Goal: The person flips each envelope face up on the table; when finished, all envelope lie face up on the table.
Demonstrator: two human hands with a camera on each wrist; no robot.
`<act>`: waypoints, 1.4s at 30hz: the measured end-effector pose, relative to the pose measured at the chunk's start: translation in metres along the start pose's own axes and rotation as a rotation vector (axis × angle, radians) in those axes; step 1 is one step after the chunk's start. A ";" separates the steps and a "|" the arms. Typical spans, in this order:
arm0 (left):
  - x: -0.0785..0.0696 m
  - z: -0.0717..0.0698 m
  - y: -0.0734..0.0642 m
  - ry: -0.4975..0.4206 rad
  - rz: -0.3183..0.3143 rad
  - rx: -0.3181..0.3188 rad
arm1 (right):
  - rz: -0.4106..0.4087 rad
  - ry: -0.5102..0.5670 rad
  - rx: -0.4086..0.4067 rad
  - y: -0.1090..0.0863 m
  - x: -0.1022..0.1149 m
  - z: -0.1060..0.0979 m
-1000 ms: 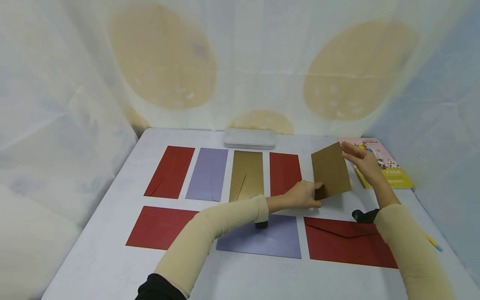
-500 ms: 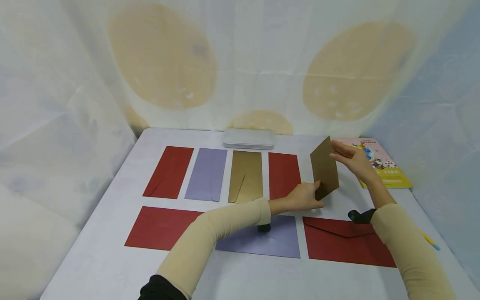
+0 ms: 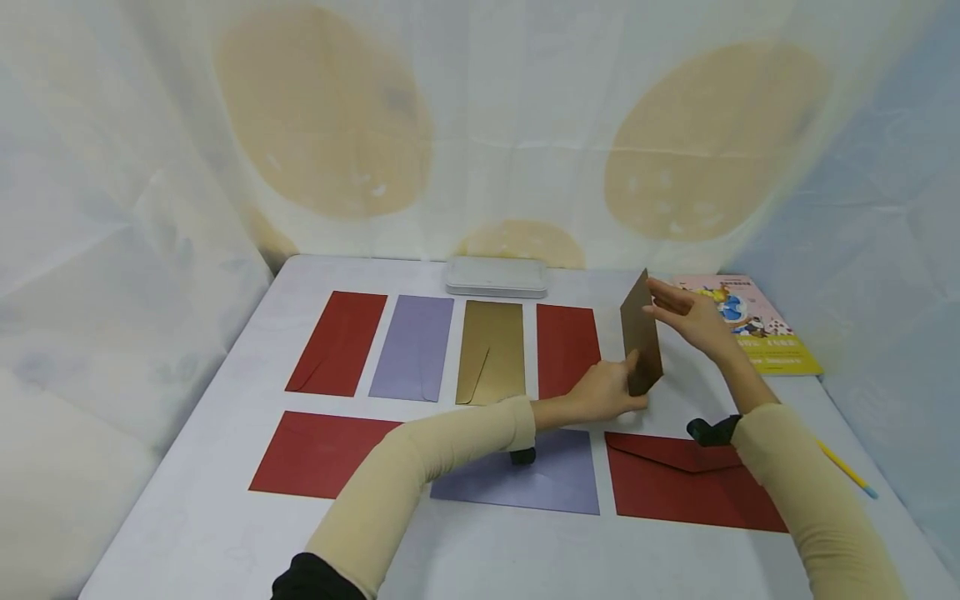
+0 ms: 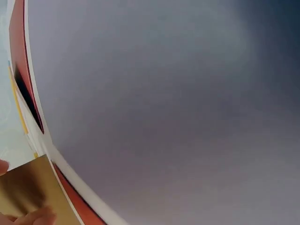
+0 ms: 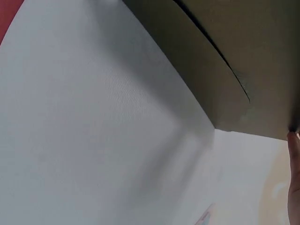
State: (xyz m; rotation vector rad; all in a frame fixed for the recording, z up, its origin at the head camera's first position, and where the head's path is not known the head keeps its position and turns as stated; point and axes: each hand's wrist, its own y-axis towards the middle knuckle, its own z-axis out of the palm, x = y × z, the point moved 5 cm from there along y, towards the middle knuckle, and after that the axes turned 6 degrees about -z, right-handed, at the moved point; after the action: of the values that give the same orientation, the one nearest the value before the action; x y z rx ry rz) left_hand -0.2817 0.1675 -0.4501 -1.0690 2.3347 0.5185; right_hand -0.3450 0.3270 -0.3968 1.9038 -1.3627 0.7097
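A gold envelope [image 3: 639,333] stands on its edge at the right of the table, turned nearly side-on in the head view. My left hand [image 3: 603,390] pinches it at the bottom edge; some of those fingers [image 4: 35,217] show against its gold face in the left wrist view. The right hand [image 3: 693,321] reaches to its upper right edge with fingers extended. One right fingertip [image 5: 293,140] is at that edge in the right wrist view, where the flap side of the envelope faces the camera.
Left of it lie a red envelope [image 3: 566,350], a gold one [image 3: 492,342], a lilac one [image 3: 412,346] and further red ones. A large lilac envelope [image 3: 555,487] and a red flapped one [image 3: 690,492] lie nearer. A grey case [image 3: 497,277], book [image 3: 765,325] and pencil [image 3: 847,468] lie around.
The gold envelope has swung from showing its broad face to nearly side-on. My right hand has moved left with its edge, while the left hand has stayed at the bottom.
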 end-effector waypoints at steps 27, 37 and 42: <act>0.002 -0.048 -0.006 -0.016 0.192 -0.085 | -0.040 -0.068 0.074 0.008 0.013 0.016; 0.022 -0.050 -0.012 -0.023 0.146 -0.101 | 0.027 -0.165 0.251 -0.013 -0.009 0.026; 0.027 -0.048 -0.014 -0.019 0.133 -0.077 | 0.046 -0.201 0.322 -0.026 -0.016 0.033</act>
State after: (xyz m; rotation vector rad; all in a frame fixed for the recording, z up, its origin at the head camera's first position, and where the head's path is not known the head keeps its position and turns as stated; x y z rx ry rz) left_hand -0.3004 0.1172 -0.4298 -0.9427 2.3974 0.6705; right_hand -0.3241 0.3166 -0.4348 2.2531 -1.4903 0.8191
